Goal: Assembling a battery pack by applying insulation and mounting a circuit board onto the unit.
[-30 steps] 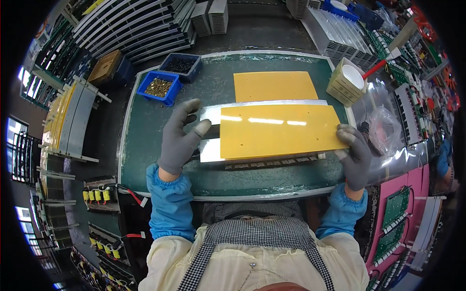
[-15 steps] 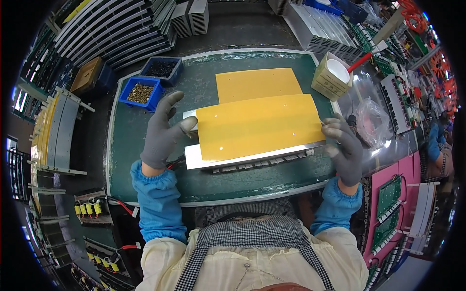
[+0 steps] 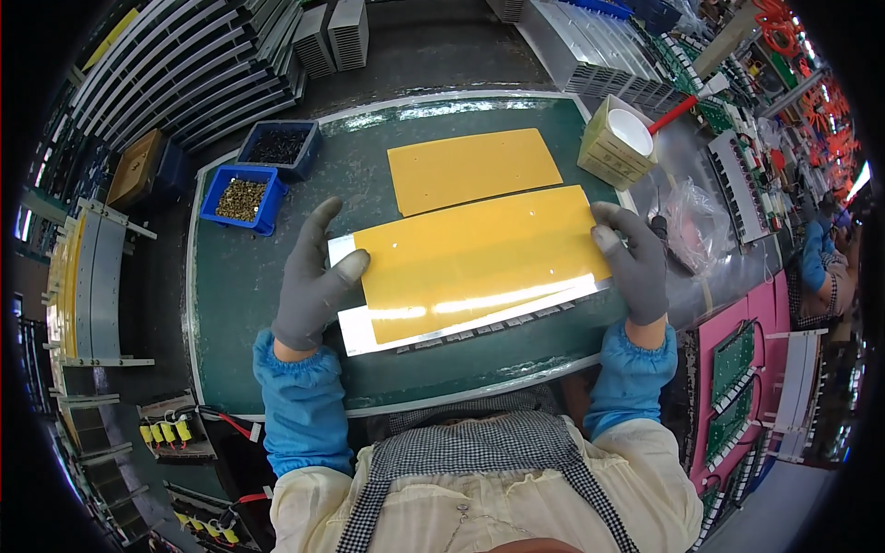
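Observation:
A yellow-orange sheet (image 3: 470, 249) with small holes lies over a silver metal plate (image 3: 355, 334), whose bare ends show at the left. Glare runs along the sheet's near part. Beneath the plate's near edge, a row of small dark and pale parts shows. My left hand (image 3: 313, 276), in a grey glove, has its thumb at the sheet's left edge and its fingers spread upward. At the right edge rests my gloved right hand (image 3: 636, 263), thumb and forefinger stretched apart, fingertips touching the sheet. A second yellow sheet (image 3: 475, 169) lies flat just behind.
On the green table (image 3: 249, 304) stand a blue bin of brass-coloured fasteners (image 3: 241, 198) and a bin of dark screws (image 3: 281, 147). A carton with a white roll (image 3: 613, 147) is at the back right. Clear plastic bags (image 3: 691, 226) lie beyond my right hand.
The front sheet and plate sit lower in view and more tilted, and a gap now shows before the rear sheet. My right fingers have straightened; my left thumb stays at the edge.

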A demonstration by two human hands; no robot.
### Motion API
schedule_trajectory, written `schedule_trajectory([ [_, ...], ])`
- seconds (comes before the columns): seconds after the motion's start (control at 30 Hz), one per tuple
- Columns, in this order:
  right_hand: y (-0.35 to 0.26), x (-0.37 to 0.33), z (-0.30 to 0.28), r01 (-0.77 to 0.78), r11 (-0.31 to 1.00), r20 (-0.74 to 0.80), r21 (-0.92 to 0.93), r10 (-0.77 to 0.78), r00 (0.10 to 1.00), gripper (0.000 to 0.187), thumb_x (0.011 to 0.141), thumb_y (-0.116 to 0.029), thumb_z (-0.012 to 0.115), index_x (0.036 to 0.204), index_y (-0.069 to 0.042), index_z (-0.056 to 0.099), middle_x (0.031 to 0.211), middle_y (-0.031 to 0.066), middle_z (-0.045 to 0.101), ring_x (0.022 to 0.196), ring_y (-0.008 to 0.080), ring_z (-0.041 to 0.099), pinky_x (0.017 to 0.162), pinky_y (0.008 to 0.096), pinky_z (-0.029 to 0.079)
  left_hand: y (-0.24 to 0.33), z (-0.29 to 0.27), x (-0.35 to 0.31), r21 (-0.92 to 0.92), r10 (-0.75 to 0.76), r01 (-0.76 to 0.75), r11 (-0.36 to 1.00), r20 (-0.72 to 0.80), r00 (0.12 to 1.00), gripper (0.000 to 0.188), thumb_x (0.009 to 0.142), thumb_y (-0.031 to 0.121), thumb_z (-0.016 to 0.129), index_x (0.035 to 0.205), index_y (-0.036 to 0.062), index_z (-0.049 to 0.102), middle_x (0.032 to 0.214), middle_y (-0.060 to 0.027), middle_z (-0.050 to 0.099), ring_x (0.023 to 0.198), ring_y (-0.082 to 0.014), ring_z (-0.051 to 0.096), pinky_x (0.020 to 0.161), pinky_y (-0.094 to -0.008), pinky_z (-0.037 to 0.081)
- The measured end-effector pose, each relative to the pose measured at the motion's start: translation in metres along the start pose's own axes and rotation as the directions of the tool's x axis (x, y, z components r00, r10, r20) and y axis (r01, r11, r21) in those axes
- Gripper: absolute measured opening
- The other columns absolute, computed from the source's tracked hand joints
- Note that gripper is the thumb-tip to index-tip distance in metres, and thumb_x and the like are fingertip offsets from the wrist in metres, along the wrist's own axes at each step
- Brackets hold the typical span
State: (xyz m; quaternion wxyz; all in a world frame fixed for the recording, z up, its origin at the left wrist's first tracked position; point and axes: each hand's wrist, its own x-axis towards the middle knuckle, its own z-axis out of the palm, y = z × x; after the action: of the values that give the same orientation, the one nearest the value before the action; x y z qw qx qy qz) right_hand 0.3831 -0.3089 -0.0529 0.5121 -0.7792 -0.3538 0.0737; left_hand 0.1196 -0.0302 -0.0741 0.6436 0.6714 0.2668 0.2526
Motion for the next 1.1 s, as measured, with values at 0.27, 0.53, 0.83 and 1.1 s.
schedule_trajectory([
  [0.27, 0.001, 0.0, -0.002, -0.109, 0.993, 0.054, 0.039, 0.107, 0.993, 0.023, 0.087, -0.014, 0.068, 0.102, 0.003, 0.066, 0.096, 0.0077, 0.067, 0.094, 0.0146, 0.061, 0.085, 0.0278, 0.047, 0.002, 0.008, 0.002, 0.015, -0.023, 0.023, 1.0, 0.017, 1.0, 0.09, 0.076, 0.031, 0.074, 0.148, -0.0052, 0.033, 0.119, -0.0216, 0.058, 0.108, -0.0255, 0.06, 0.094, -0.036, 0.047],
  [0.53, 0.004, 0.003, 0.003, -0.113, 0.99, 0.035, 0.088, 0.11, 0.993, 0.02, 0.087, -0.013, 0.067, 0.099, 0.003, 0.066, 0.094, 0.0069, 0.067, 0.092, 0.0136, 0.06, 0.084, 0.0273, 0.047, 0.0, 0.011, 0.003, -0.028, -0.014, 0.012, 1.0, -0.038, 0.999, 0.09, 0.075, 0.03, 0.072, 0.148, -0.0045, 0.033, 0.145, -0.0301, 0.04, 0.125, -0.0352, 0.052, 0.105, -0.0422, 0.041],
  [0.83, 0.006, 0.001, 0.003, -0.102, 0.991, 0.016, 0.091, 0.101, 0.995, 0.019, 0.087, -0.012, 0.066, 0.098, 0.003, 0.066, 0.093, 0.0062, 0.066, 0.092, 0.0135, 0.06, 0.084, 0.0272, 0.047, 0.002, 0.013, 0.001, -0.066, -0.07, 0.068, 0.996, -0.029, 0.997, 0.09, 0.074, 0.031, 0.073, 0.148, -0.0035, 0.034, 0.148, -0.0293, 0.038, 0.134, -0.0394, 0.043, 0.11, -0.045, 0.036],
  [1.1, 0.012, -0.004, 0.001, -0.115, 0.987, 0.003, 0.115, 0.116, 0.993, 0.017, 0.089, -0.009, 0.065, 0.101, 0.002, 0.066, 0.093, 0.0049, 0.066, 0.09, 0.0121, 0.06, 0.083, 0.0256, 0.046, -0.007, 0.005, 0.004, -0.048, -0.002, 0.005, 0.999, 0.058, 0.998, 0.086, 0.08, 0.036, 0.074, 0.148, 0.0005, 0.036, 0.151, -0.0246, 0.037, 0.14, -0.0346, 0.037, 0.115, -0.0419, 0.028],
])
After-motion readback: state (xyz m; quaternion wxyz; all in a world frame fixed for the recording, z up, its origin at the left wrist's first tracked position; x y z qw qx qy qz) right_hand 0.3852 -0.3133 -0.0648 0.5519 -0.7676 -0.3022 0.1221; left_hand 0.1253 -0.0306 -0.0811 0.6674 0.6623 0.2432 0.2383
